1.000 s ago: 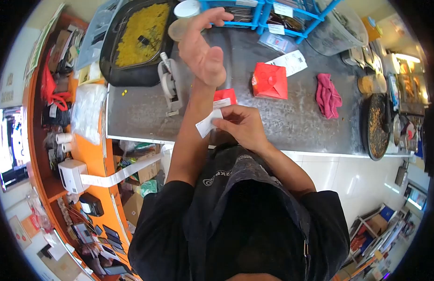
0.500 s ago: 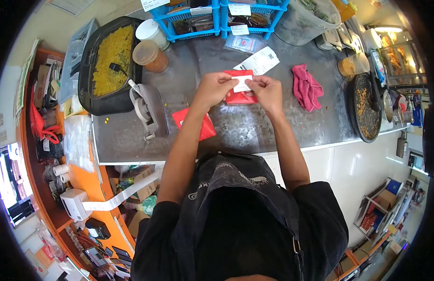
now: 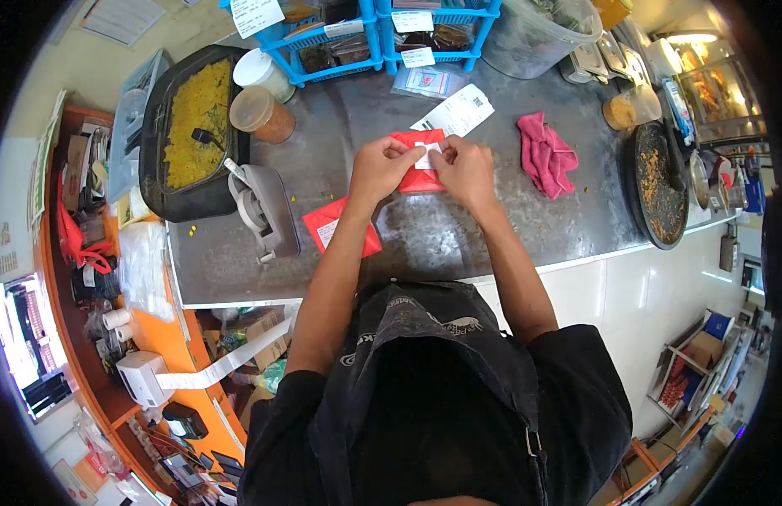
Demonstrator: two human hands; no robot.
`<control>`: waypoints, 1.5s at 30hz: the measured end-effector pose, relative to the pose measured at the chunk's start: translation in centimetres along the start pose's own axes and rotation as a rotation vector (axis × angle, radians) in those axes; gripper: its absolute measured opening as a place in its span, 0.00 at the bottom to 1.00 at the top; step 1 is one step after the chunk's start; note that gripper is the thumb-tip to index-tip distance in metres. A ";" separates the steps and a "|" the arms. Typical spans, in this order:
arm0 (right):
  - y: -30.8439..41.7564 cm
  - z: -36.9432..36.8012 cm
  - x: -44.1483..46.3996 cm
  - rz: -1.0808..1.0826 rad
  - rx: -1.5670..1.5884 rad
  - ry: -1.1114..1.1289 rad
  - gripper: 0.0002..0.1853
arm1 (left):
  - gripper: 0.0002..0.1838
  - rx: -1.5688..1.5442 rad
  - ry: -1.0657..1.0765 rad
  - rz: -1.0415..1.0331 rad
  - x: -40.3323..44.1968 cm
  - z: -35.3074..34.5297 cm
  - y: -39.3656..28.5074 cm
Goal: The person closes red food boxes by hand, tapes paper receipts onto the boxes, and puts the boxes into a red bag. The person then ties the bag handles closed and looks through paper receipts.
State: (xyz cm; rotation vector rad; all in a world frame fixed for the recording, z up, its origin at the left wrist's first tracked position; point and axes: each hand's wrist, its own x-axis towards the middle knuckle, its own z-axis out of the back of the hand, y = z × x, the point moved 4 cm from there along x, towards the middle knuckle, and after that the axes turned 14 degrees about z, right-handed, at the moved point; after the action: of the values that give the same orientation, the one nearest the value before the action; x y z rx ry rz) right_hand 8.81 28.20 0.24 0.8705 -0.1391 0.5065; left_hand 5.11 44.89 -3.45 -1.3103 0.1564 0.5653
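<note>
In the head view, my left hand (image 3: 379, 171) and my right hand (image 3: 467, 171) meet over a red packet (image 3: 421, 181) on the dark metal table. Between them lies a small white label (image 3: 426, 157) against the packet's face. My left thumb presses on the label's left edge, and my right fingers are pinched at its right edge. Whether the label is fully stuck down I cannot tell. A second red packet (image 3: 370, 242) with a white label lies partly under my left forearm. Behind the hands is a printed white paper slip (image 3: 455, 110).
A tape dispenser (image 3: 273, 211) stands left, near a black pan (image 3: 159, 198) of yellow food and a lidded tub (image 3: 260, 115). Blue baskets (image 3: 340, 55) stand at the back. Right are a pink cloth (image 3: 546, 156) and a dark round pan (image 3: 661, 185).
My view has shifted slightly. My right hand has turned, its fingers now more bent and pinched at the label's edge. My left hand keeps its place by the packet.
</note>
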 end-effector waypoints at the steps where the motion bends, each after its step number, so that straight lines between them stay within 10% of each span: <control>1: -0.1 0.0 0.0 -0.020 0.028 0.003 0.12 | 0.11 0.045 -0.020 -0.026 -0.1 0.0 -0.3; 10: -1.0 -0.1 -0.3 -0.120 0.268 0.012 0.07 | 0.15 -0.299 0.068 0.174 -1.3 0.3 -1.3; 31: -1.6 0.6 -0.8 -0.126 0.161 -0.050 0.14 | 0.13 0.283 -0.233 -0.141 -1.5 0.2 -0.4; 36: -4.9 -3.2 -2.9 -0.453 0.916 -0.124 0.15 | 0.20 0.224 -0.280 -0.149 -1.8 0.6 -0.3; 45: -5.3 -2.5 -1.2 -0.295 0.616 -0.050 0.25 | 0.29 -0.351 -0.132 0.108 -2.0 -0.2 0.0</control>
State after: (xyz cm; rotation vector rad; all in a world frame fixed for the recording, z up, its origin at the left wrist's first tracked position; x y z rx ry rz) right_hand 10.09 26.84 -5.41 1.4798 0.1084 0.2463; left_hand 3.46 44.09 -2.65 -1.6052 0.0183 0.7942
